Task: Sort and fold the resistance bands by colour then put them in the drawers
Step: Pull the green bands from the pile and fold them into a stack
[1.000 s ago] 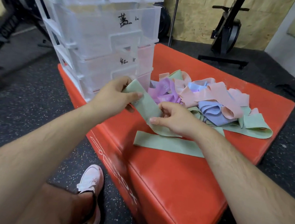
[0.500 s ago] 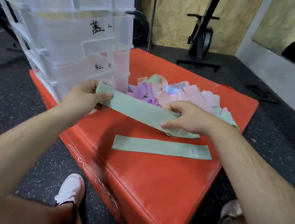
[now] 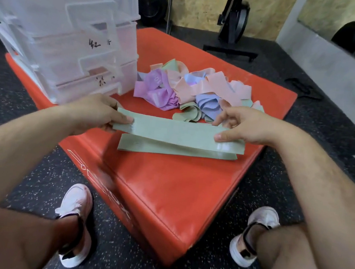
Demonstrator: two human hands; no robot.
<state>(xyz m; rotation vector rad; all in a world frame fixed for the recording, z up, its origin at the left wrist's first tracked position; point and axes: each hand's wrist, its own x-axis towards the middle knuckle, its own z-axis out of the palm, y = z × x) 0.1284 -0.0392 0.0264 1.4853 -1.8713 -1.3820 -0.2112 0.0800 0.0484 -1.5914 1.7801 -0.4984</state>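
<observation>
Hands (image 3: 169,120) pinch flat matte green band (image 3: 172,131) | glossy orange pad (image 3: 166,188)

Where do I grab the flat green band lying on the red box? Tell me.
Pinch the flat green band at a short end, coming in from the near side: it lies flat, and the held band covers its far edge.
</observation>
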